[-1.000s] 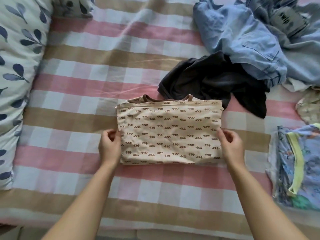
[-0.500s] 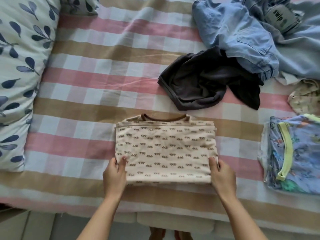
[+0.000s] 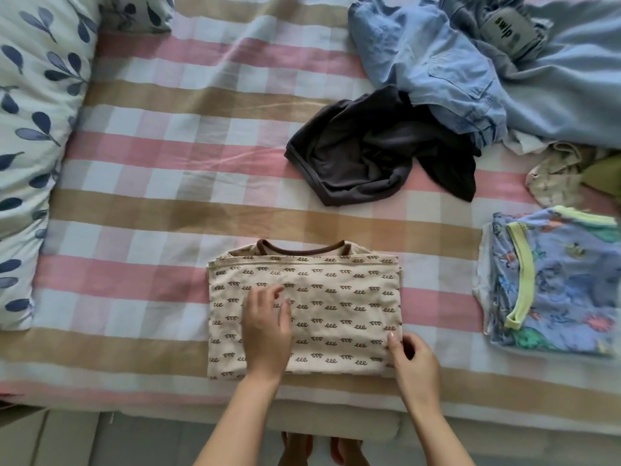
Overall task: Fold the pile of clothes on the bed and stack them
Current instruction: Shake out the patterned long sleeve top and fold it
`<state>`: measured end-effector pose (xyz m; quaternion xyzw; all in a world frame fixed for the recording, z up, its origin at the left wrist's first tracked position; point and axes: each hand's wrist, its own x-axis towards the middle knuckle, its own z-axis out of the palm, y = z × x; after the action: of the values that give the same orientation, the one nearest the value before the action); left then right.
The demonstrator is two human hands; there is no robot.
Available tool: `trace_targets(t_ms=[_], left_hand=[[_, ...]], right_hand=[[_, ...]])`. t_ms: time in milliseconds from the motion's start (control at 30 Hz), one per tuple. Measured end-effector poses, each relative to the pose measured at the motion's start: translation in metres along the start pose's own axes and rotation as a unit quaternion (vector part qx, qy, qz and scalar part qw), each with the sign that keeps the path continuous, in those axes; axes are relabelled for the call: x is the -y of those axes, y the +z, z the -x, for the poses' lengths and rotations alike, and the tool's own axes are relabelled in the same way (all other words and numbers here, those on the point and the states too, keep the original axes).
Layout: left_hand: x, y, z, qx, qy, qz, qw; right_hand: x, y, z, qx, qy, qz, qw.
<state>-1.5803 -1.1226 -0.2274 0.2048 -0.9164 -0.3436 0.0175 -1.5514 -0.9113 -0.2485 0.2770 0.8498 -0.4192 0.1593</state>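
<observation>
At the left edge of the bed we see a leaf-printed pillow lying on the checked sheet. At the middle of the near edge lies the folded cream shirt. Its long axis runs left to right, parallel to that edge, and its brown collar points toward the far edge. The left hand rests flat on the shirt's left half, fingers straight and slightly spread, gripping nothing. The right hand pinches the shirt's near right corner, thumb on top and fingers curled beneath. Beyond the shirt, toward the far right corner, a crumpled dark garment lies partly under a heap of pale blue denim. At the right edge a folded blue printed garment lies apart from the shirt, with a small crumpled cream garment just beyond it. Compared with half a second earlier, the left hand has left the shirt's near left corner and moved onto its top surface. The right hand keeps its hold, and the shirt's heading is unchanged.
</observation>
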Motion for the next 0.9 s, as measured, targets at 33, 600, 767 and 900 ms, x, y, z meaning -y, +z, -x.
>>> trace_targets(t_ms=[33,600,767,900], left_hand=[[-0.020,0.011,0.000,0.038,0.042,0.026,0.998],[-0.114,0.138,-0.010,0.168,0.015,-0.074,0.983],[-0.113,0.139,-0.015,0.153,0.024,-0.071,0.985],[-0.112,0.128,-0.022,0.167,0.040,-0.014,0.985]], right_hand=[[0.000,-0.002,0.001,0.012,0.012,-0.026,1.000],[-0.013,-0.002,0.004,0.110,0.150,-0.113,0.976],[-0.013,-0.001,0.014,0.107,0.144,-0.108,0.978],[-0.004,0.000,0.033,0.038,0.119,-0.187,0.974]])
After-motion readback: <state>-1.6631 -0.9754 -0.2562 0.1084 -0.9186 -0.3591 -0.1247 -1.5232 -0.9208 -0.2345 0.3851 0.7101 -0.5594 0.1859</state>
